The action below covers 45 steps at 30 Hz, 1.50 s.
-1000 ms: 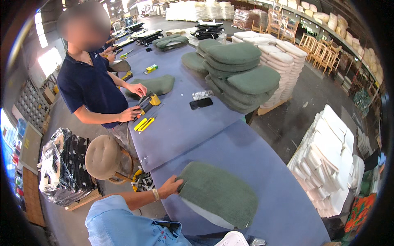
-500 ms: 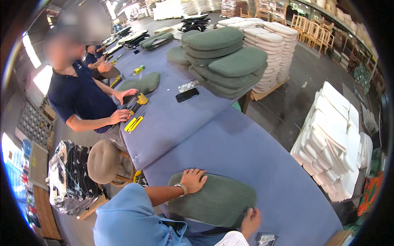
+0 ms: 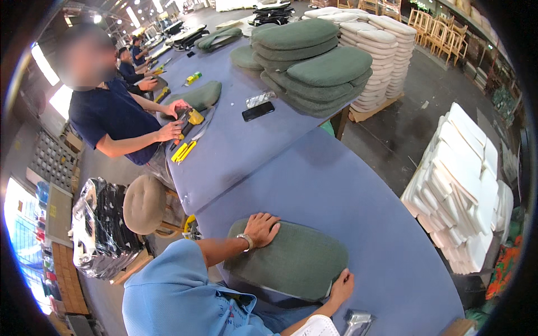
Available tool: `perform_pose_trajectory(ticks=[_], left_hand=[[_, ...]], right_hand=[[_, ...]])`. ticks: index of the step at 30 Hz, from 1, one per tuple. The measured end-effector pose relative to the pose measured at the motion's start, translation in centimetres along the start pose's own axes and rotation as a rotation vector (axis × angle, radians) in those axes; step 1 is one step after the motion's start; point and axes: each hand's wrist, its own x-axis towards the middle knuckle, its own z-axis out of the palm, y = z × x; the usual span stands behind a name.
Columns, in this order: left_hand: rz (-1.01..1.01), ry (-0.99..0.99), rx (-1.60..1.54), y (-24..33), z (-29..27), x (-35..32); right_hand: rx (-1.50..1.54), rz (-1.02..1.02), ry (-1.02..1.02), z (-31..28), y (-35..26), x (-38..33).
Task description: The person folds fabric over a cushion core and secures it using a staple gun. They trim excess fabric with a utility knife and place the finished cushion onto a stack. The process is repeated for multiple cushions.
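Observation:
A dark green fabric-covered seat cushion (image 3: pixel 291 260) lies near me on the blue-grey table. My left hand (image 3: pixel 261 229) rests flat on its far left part with the fingers stretched out. At the cushion's right end, my right hand (image 3: pixel 341 287) is closed round the near corner, its fingers partly hidden. A silver hand stapler (image 3: pixel 357 323) lies on the table just right of my right wrist.
Green cushions (image 3: pixel 328 67) are stacked at the far table end, near a black phone (image 3: pixel 258 111). Pale foam pads (image 3: pixel 462 168) stand on the right. Across to the left, a co-worker (image 3: pixel 126 120) handles a yellow tool (image 3: pixel 195 116). A round stool (image 3: pixel 144 205) stands left.
My right hand has shifted slightly up along the cushion's right end, with its fingers closer against the edge. My left hand stays on top. The stapler shows more fully.

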Motion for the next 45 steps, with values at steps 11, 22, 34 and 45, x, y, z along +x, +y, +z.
perform_pose_trajectory(ticks=[11,22,34,45], left_hand=[[-0.083,-0.260,-0.257,1.9,-4.2,1.0],[0.015,-0.636,-0.720,9.2,-0.8,-7.8],[0.593,-0.464,-1.152,11.4,-15.0,-10.7],[0.554,-0.378,-0.883,12.0,-15.1,-10.8]], right_hand=[[0.332,-0.117,0.076,-8.8,-7.7,-11.2],[0.208,-0.713,0.328,-16.7,-23.2,-17.8],[0.331,-0.562,0.454,-13.8,-21.8,-13.9],[0.347,-0.442,0.328,-15.5,-17.6,-13.1]])
